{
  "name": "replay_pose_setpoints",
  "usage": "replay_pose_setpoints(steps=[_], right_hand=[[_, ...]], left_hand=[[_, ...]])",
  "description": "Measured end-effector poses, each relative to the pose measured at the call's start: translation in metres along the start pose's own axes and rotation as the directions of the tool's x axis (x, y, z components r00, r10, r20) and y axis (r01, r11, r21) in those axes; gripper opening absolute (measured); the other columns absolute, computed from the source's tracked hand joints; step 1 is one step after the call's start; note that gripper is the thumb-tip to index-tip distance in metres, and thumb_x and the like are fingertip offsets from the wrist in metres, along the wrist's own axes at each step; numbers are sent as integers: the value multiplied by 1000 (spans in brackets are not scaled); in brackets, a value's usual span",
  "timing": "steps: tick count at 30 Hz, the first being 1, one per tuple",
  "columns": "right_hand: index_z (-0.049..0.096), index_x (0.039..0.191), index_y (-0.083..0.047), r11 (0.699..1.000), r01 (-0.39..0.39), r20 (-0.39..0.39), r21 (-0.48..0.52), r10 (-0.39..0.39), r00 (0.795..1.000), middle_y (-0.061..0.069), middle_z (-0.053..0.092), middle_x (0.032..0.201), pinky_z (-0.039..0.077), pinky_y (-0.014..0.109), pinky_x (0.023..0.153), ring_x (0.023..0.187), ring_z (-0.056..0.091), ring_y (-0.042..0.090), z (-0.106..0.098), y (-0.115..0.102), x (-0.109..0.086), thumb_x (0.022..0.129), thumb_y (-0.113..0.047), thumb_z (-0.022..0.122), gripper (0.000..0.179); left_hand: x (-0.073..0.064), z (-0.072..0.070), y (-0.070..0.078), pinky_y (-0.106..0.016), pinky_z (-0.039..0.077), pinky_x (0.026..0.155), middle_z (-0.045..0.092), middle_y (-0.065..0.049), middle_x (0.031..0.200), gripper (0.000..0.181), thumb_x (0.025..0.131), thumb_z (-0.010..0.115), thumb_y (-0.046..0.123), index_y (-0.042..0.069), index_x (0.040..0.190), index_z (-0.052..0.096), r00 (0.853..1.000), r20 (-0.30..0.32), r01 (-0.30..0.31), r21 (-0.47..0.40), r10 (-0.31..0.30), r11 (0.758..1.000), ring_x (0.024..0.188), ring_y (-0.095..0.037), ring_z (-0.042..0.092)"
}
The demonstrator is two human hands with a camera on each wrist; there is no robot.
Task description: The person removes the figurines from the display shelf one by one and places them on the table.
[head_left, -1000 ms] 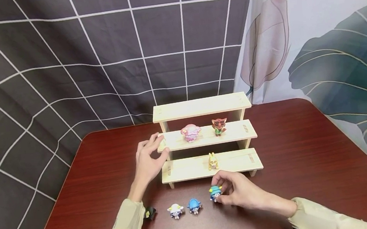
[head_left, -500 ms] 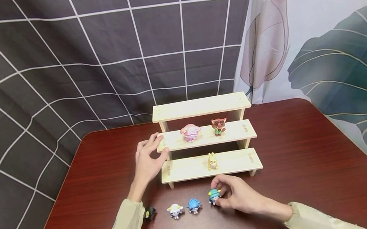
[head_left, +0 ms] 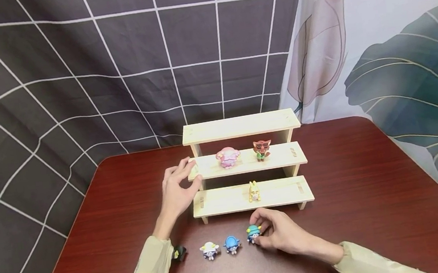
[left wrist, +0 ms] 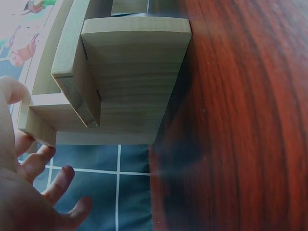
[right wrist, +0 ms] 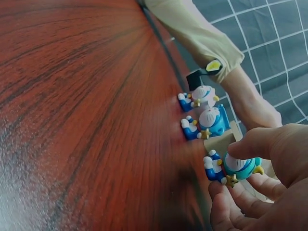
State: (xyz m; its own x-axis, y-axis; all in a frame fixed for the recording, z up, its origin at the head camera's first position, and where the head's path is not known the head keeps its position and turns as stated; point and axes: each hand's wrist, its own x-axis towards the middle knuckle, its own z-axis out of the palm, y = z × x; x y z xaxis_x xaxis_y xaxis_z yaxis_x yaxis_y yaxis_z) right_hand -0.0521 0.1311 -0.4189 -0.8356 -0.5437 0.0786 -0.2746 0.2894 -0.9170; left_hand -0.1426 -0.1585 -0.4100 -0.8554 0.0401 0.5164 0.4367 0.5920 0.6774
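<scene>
With thumb and fingers, my right hand [head_left: 284,232] pinches a small figurine [head_left: 253,233] with a teal hat and yellow horns, in front of the shelf. Its blue and white feet show in the right wrist view; whether they touch the table I cannot tell. To its left stand a blue-hatted figurine [head_left: 232,244] and a white-hatted one [head_left: 209,250]. My left hand [head_left: 178,188] holds the left end of the middle board of a three-step wooden display shelf [head_left: 242,127]; in the left wrist view the board end [left wrist: 36,126] lies between thumb and fingers.
On the middle step sit a pink figurine [head_left: 228,158] and a fox figurine [head_left: 262,150]. A yellow rabbit-eared figurine [head_left: 254,192] occupies the lowest step. The red-brown table [head_left: 353,175] backs onto a dark grid curtain [head_left: 192,45].
My right hand has moved slightly left with the teal-hatted figurine, bringing it nearer the blue-hatted one. The left hand has stayed at the shelf.
</scene>
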Motion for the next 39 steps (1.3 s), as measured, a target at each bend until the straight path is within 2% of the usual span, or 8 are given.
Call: replay_pose_setpoints(steps=[12, 26, 39], right_hand=[[60, 97, -7, 1000, -10, 16, -8, 10, 1000, -2, 64, 85, 54, 27, 64, 73, 62, 8, 6, 3, 0, 75, 7, 77, 30], [61, 95, -9, 998, 46, 8, -45, -46, 999, -5, 64, 84, 54, 26, 62, 74, 62, 8, 10, 6, 0, 73, 6, 79, 32], [61, 97, -9, 997, 68, 24, -43, -67, 997, -5, 64, 87, 54, 26, 63, 78, 62, 10, 10, 7, 0, 74, 4, 80, 32]], left_hand=[[0, -1, 1, -51, 39, 90, 59, -8, 139, 43, 85, 75, 19, 10, 127, 71, 1000, 5, 4, 4, -4, 1000, 109, -32, 49], [0, -1, 1, -50, 40, 89, 59, -8, 139, 43, 85, 75, 19, 10, 127, 71, 1000, 0, -1, 2, 1, 1000, 109, -32, 49], [0, 0, 1, -50, 39, 90, 60, -8, 138, 43, 85, 75, 20, 11, 127, 71, 1000, 0, 2, 1, -2, 1000, 109, -32, 49]])
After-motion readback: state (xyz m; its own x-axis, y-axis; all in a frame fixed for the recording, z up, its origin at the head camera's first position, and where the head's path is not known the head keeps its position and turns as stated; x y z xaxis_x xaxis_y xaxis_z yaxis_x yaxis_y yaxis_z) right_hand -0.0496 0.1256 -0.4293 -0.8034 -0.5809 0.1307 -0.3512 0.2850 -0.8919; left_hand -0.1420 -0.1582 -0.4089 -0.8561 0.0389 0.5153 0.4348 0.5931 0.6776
